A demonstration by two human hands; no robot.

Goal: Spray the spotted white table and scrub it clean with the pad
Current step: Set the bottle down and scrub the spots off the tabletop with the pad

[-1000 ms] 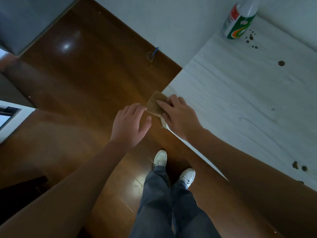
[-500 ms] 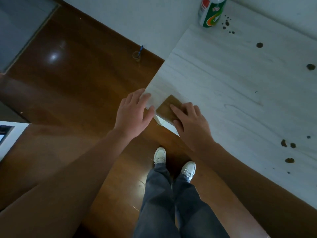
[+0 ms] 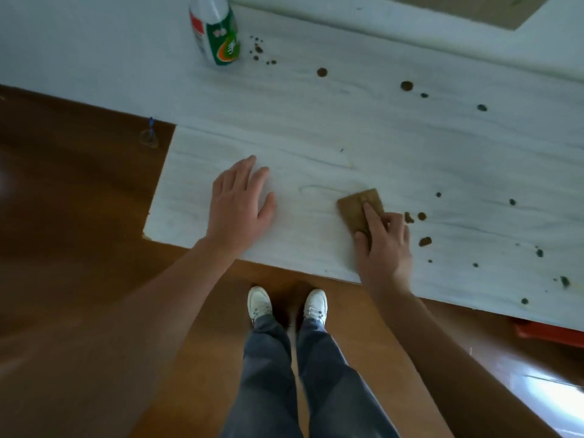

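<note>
Scrubbing judged underway: pad (image 3: pixel 358 208) pinched down by right grip (image 3: pixel 384 248), left grip (image 3: pixel 240 203) spread flat on desk (image 3: pixel 347 137); spots (image 3: pixel 422 216) at pad's 3 o'clock to be scrubbed next

The left hand (image 3: pixel 241 203) lies palm down, fingers straight and slightly spread, forearm reaching in from the lower left. The right hand (image 3: pixel 384 245) lays its index finger along the pad (image 3: pixel 355 207), thumb and curled fingers gripping its sides, arm extended.
</note>
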